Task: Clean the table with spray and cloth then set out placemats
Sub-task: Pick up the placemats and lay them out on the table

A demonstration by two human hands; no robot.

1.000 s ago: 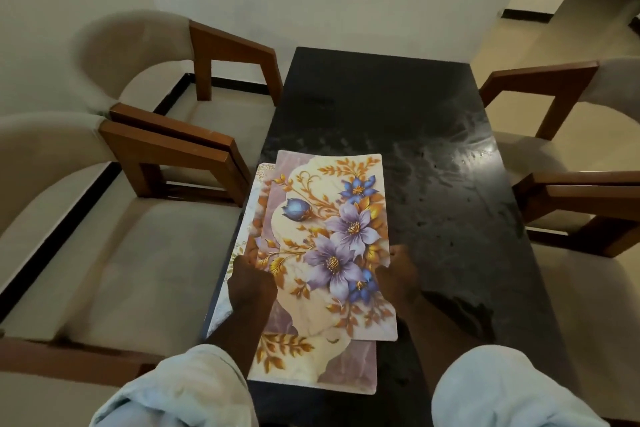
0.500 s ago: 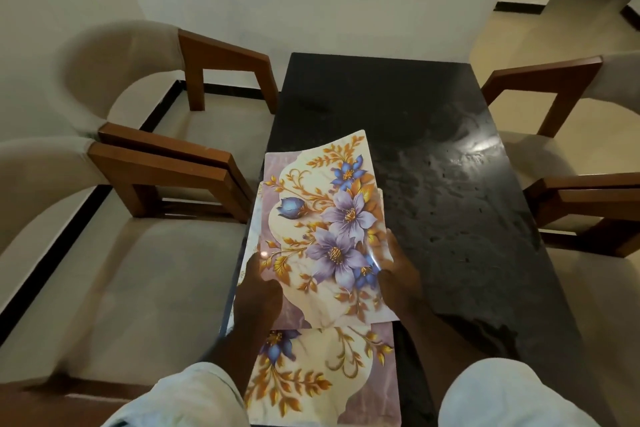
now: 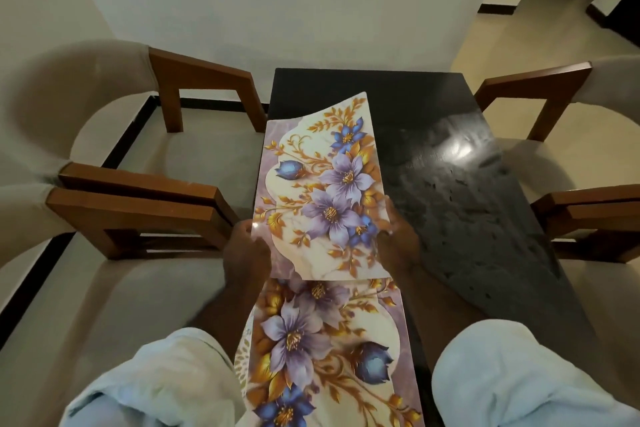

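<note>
Two cushioned chairs stand on the left, the far left chair (image 3: 204, 80) and the near left chair (image 3: 138, 215). Their wooden arms lie close against the left edge of the table (image 3: 467, 218).

The left hand (image 3: 246, 253) pinches the left edge of the upper placemat (image 3: 322, 191), with the thumb on top. This floral mat is held up over the left side of the table. Its far right corner curls upward, and its near edge overlaps the far end of the lower placemat (image 3: 325, 350).

The lower placemat lies flat along the near left part of the table, between the two pale sleeves (image 3: 156, 381). A thin patterned strip (image 3: 242, 354) shows under its left edge.

The right hand (image 3: 398, 243) grips the upper placemat's right edge, with its fingers curled over the top.

To the right of the mats the dark glossy top shows, streaked and shiny, out to its right and far edges. The far right chair (image 3: 536, 87) and the near right chair (image 3: 588, 211) sit just beside the right edge.
</note>
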